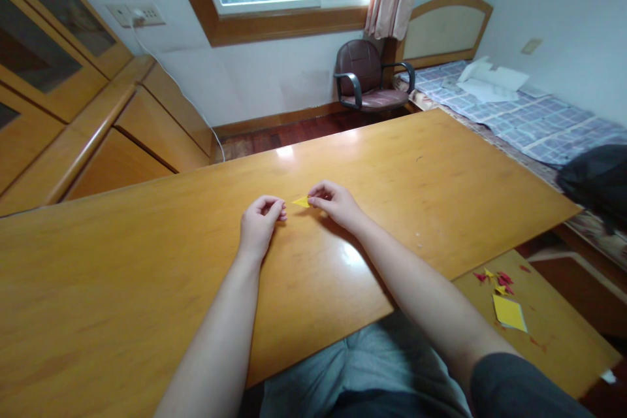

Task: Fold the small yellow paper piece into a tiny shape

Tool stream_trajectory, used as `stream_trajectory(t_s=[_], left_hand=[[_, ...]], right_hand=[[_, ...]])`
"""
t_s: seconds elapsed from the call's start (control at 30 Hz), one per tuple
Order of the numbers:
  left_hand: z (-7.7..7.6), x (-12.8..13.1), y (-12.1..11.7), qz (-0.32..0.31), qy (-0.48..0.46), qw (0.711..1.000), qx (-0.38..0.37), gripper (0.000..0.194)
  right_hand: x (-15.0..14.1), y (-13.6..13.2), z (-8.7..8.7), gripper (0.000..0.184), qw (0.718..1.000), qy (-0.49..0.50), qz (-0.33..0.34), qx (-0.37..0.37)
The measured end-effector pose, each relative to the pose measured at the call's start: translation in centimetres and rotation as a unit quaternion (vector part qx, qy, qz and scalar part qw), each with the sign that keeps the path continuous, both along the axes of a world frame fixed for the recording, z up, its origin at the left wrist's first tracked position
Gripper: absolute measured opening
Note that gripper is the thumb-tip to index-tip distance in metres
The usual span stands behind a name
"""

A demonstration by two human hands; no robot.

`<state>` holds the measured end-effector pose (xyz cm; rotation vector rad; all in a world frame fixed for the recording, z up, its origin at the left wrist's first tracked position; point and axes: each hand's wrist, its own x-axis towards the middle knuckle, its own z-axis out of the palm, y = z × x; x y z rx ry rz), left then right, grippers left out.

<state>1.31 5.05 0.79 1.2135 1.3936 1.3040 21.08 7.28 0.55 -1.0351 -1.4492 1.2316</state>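
A small folded piece of yellow paper [300, 202] with a pointed left end is pinched between the thumb and fingers of my right hand [337, 206], just above the wooden table [161, 261]. Its right part is hidden by those fingers. To the left of the paper's tip, a small gap away, is my left hand [259, 222]. Its thumb and fingertips are drawn together, and nothing shows in them.
On a lower wooden surface [563, 326] at the right lie a stack of yellow paper squares [509, 312] and several small red and yellow folded papers [500, 282]. Beyond the table are an office chair [362, 72], a bed [533, 114] and wooden cabinets [147, 124].
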Motion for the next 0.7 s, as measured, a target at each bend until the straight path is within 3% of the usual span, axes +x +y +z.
stream_trajectory(t_s=[0.17,0.47,0.7], left_hand=[[0.03,0.14,-0.01,-0.016,-0.023,1.000,-0.001,0.025],[0.23,0.40,-0.35,-0.112,-0.009,0.993,-0.027,0.032],[-0.11,0.15,-0.28,-0.114,-0.030,0.992,-0.033,0.033]], right_hand=[[-0.11,-0.03,-0.03,0.017,1.000,0.006,0.003,-0.008],[-0.16,-0.10,-0.02,0.019,1.000,0.018,0.014,-0.020],[-0.13,-0.15,-0.02,0.019,0.999,0.026,0.021,-0.023]])
